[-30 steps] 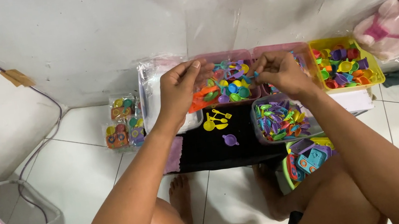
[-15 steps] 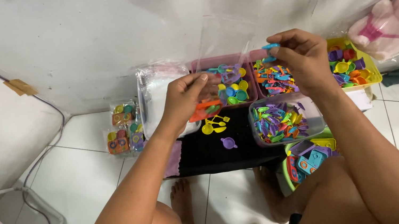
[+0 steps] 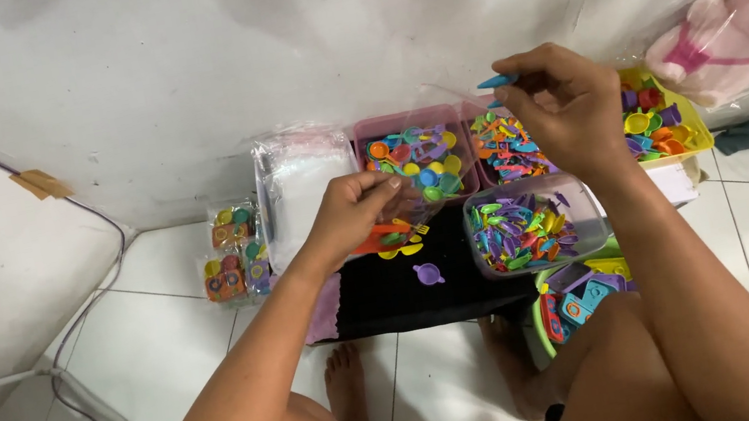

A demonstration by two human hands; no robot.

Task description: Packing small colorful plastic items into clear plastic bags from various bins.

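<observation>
Right hand (image 3: 564,102) grip hides most of blue toy piece (image 3: 497,80).

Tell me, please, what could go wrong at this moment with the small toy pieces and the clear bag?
The right hand pinches a small blue piece high above the bins; if it slips, it may land in the wrong bin or on the floor. The left hand holds a thin clear bag with orange pieces; if it tilts, they might spill onto the black cloth.

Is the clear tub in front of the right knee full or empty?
Nearly full: the clear tub holds a heap of small coloured plastic pieces up near its rim, and it has no lid.
</observation>
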